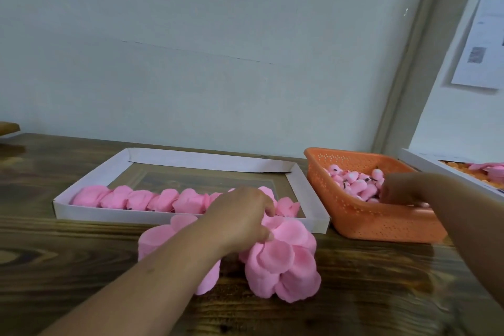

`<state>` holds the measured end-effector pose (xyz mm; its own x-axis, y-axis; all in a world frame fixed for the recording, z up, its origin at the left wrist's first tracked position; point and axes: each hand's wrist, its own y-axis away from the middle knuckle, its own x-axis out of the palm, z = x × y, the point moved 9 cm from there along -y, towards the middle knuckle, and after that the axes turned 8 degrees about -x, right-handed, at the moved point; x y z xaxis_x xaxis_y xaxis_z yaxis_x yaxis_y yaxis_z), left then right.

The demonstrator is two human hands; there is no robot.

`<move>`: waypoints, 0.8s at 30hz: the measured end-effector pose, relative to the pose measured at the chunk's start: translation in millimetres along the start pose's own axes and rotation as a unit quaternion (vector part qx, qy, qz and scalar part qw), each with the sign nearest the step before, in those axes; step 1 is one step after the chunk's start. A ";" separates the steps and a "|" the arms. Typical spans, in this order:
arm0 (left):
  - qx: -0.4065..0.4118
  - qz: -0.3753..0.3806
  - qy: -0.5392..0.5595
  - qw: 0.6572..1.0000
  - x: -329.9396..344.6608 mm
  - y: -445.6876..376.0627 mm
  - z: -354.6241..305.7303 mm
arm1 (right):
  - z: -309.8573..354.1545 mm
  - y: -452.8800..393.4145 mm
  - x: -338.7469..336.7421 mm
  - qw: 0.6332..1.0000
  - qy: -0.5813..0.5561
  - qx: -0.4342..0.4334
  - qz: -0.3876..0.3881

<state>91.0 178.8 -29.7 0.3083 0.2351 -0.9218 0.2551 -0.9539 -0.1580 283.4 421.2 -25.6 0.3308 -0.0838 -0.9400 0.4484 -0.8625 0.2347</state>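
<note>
A heap of pink fabric petals lies on the wooden table in front of a shallow white cardboard tray. A row of finished pink flowers lines the tray's near side. My left hand reaches over the heap and pinches petals at its top between thumb and fingers. My right hand is inside the orange perforated basket, its fingers down among several small pink buds. Blur hides whether it grips one.
A second white tray with orange and pink pieces stands at the far right edge. A pale wall rises right behind the table, with a paper sheet pinned at the right. Bare wood lies left of the heap.
</note>
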 end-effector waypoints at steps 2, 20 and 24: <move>-0.007 0.005 -0.030 1.000 -0.5 1.0 3.3 | 0.8 4.0 -2.3 1.000 0.003 0.001 0.006; -0.051 -0.089 -0.021 0.995 -9.7 -0.4 6.5 | -2.4 -13.2 8.6 1.000 0.016 -0.012 0.015; -0.059 -0.048 -0.001 0.997 -2.1 -0.4 9.5 | -3.3 -13.1 9.9 1.000 0.012 -0.002 0.029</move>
<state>81.5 176.9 -31.0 0.2764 0.3232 -0.9051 0.3890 -0.8988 -0.2021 283.5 433.3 -37.1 0.3754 -0.1217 -0.9188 0.4310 -0.8547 0.2893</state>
